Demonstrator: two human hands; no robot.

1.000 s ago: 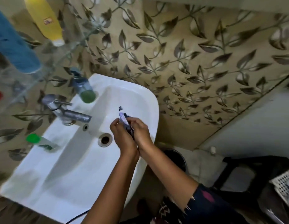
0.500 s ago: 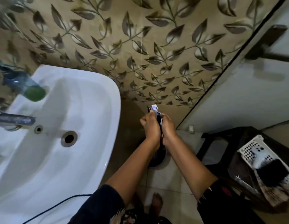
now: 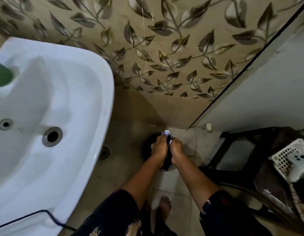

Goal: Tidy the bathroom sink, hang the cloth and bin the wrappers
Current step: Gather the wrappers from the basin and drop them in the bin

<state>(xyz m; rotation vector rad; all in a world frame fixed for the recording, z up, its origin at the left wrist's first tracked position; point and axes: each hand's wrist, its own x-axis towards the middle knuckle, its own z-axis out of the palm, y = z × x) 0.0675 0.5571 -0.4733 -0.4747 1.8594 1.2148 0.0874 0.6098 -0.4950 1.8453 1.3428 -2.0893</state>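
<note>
A small white and dark wrapper is pinched between my left hand and my right hand, both closed around it with dark pieces between the palms. The hands hang low, directly over a round dark bin that stands on the floor by the wall, right of the white sink. Much of the bin is hidden behind my hands and forearms. No cloth is visible.
A green-capped bottle lies on the sink's far left rim. A floor drain sits under the sink edge. At the right, a dark stool and a white perforated basket. A black cord crosses the sink's front edge.
Both hands carried the wrapper from above the sink basin rightward and down to just over the floor bin. My view swung right and downward with them.
</note>
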